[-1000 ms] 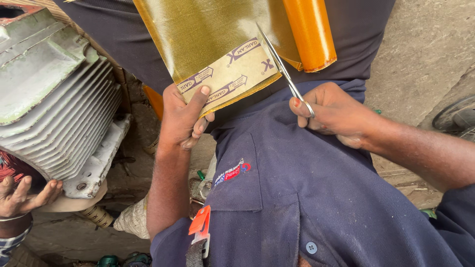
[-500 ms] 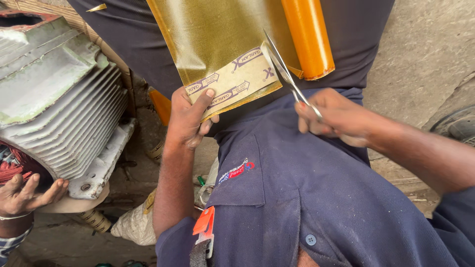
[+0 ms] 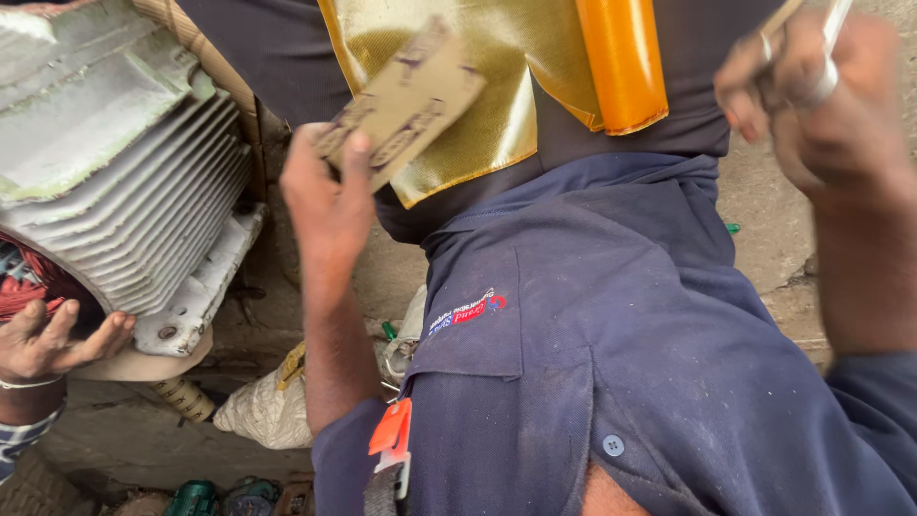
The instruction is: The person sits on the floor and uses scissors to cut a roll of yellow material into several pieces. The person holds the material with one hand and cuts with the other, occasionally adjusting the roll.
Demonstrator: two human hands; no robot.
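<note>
— So, what did the left hand [image 3: 325, 196] have?
— It pinched a cut strip of printed brown card [image 3: 406, 100], lifted clear of the gold sheet [image 3: 458, 86] hanging at the lap beside an orange roll [image 3: 621, 62].
— And the right hand [image 3: 812, 96]?
— Blurred, but clenched on metal scissors [image 3: 826, 48], well apart from the strip.
— Anyone else?
— Another person's hand [image 3: 53, 339] rested open under a grey finned motor housing [image 3: 115, 182].

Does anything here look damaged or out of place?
The finned grey motor housing looks worn: its paint is flaking and its end is open, with red windings showing. The left hand holds a cut-off strip, now separate from the gold sheet.
</note>
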